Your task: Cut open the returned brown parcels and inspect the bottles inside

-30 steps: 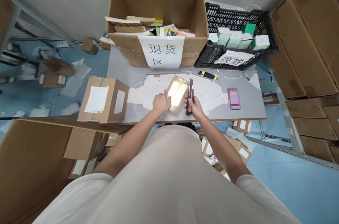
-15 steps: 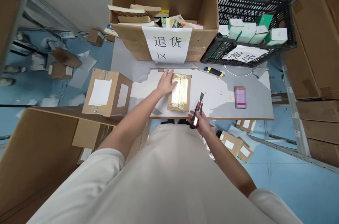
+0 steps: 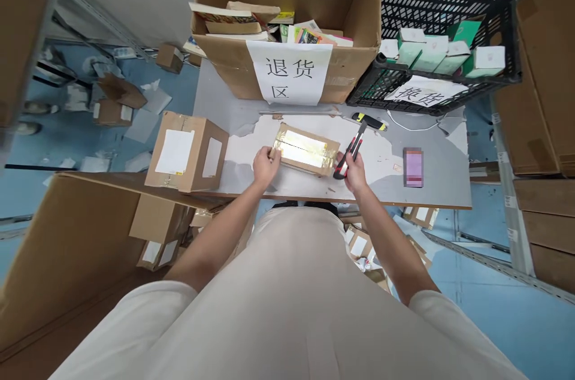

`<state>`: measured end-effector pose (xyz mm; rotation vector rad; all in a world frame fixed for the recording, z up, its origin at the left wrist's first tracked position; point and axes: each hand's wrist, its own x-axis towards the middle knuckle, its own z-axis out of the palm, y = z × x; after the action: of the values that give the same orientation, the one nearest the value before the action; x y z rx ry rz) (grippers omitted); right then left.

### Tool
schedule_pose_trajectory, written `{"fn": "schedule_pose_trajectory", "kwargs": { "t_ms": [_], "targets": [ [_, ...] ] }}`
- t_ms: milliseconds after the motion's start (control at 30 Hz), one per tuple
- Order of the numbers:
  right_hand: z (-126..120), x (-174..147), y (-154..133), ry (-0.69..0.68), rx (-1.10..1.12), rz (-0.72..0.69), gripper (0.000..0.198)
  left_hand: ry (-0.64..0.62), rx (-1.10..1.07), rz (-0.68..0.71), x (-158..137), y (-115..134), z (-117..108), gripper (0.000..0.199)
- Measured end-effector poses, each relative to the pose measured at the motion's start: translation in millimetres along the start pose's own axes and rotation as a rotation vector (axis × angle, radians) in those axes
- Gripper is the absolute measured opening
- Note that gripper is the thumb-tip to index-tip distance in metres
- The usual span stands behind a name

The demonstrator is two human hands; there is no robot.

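A small taped cardboard box [image 3: 302, 151] with a white label on top lies across the table in front of me, its long side running left to right. My left hand [image 3: 266, 165] grips its left end, fingers curled at the corner. In my right hand [image 3: 354, 170] is a red and black utility knife [image 3: 348, 159], its blade pointing up and away from me. Fingers of that hand are at the box's right end; whether they press on it I cannot tell. A yellow and black utility knife [image 3: 376, 123] lies just beyond the blade.
A larger labelled carton [image 3: 186, 152] stands at the table's left. Along the back are a big open box [image 3: 215, 71] of books and a black crate [image 3: 510, 38] of green-and-white boxes. A pixelated pink rectangular item [image 3: 413, 167] lies to the right. An open carton [image 3: 58, 248] stands lower left.
The small box has turned from lengthwise to crosswise. My left hand has moved from its top to its left end, and my right hand with the knife has come up to its right end.
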<state>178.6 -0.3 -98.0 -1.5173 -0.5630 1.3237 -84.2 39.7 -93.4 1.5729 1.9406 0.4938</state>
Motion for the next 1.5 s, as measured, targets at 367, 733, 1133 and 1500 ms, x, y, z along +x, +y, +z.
{"fn": "schedule_pose_trajectory", "kwargs": {
  "t_ms": [367, 733, 1133, 1500],
  "targets": [
    [-53.4, -36.7, -24.8, -0.176, -0.639, 0.024, 0.077, -0.311, 0.438, 0.690, 26.3, 24.7, -5.4, 0.096],
    [-55.0, -35.2, -30.2, -0.257, -0.611, 0.129, 0.071, -0.343, 0.519, 0.623, 22.8, 34.0, 0.6, 0.112],
    [-73.8, -53.8, -34.6, -0.414, -0.666, 0.215, 0.066, -0.283, 0.418, 0.615, 24.4, 22.1, 13.4, 0.115],
    [-61.4, -21.7, -43.8, -0.261, -0.537, 0.123, 0.071, -0.197, 0.445, 0.648, 22.4, 16.8, 17.7, 0.118]
  ]
}}
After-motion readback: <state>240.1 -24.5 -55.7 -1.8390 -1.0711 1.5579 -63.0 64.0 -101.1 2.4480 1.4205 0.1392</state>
